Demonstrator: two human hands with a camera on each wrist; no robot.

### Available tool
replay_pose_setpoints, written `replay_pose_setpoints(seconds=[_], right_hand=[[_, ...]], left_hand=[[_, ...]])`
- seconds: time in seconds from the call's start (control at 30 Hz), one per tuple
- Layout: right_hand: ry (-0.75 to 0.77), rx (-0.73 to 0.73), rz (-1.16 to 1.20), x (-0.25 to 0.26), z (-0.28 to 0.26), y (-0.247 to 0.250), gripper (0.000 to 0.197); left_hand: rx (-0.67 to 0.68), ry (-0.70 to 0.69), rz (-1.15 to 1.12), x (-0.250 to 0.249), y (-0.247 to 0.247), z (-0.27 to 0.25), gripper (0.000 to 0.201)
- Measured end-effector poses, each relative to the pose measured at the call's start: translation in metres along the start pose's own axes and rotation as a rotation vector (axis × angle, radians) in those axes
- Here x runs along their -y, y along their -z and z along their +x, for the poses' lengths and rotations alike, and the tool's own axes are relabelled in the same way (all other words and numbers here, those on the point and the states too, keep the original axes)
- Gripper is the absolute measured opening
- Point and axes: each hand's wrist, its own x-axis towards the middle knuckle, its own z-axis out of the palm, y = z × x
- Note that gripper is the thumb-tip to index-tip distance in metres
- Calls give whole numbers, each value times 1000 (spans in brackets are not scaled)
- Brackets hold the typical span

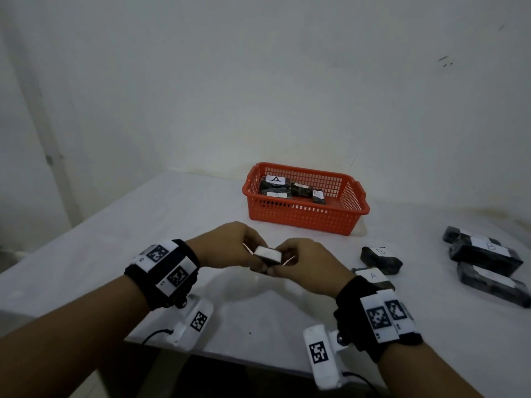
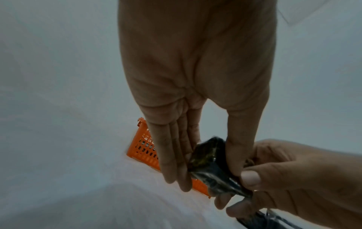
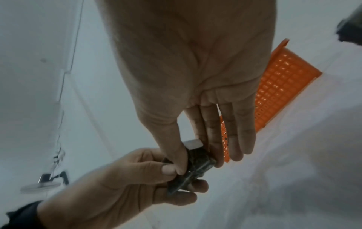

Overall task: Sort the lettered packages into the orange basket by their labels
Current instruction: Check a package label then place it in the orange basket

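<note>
Here my left hand (image 1: 227, 245) and right hand (image 1: 304, 261) both pinch the packet (image 1: 268, 255) by its ends; it seems light, firm, and slick in its wrap

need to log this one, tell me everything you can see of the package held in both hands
The held package is a small dark block in glossy clear wrap with a white label on top, its letter unreadable. It is held level above the white table, in front of the orange basket, pinched between the left hand and right hand.

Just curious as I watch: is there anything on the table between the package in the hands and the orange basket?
No. In the head view, only bare white table lies between the held package and the orange basket.
</note>
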Motion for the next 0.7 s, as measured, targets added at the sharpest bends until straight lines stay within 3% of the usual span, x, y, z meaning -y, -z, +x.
replay_pose_setpoints(seconds=[0.17, 0.43, 0.7], right_hand=[[-32, -104, 237, -13, -11, 6, 38], [4, -275, 692, -25, -29, 3, 19], [-16, -387, 734, -34, -38, 3, 15]], left_hand=[[10, 1, -361, -10, -9, -5, 25], [-71, -57, -569, -31, -23, -3, 20], [-97, -67, -663, -41, -43, -1, 20]])
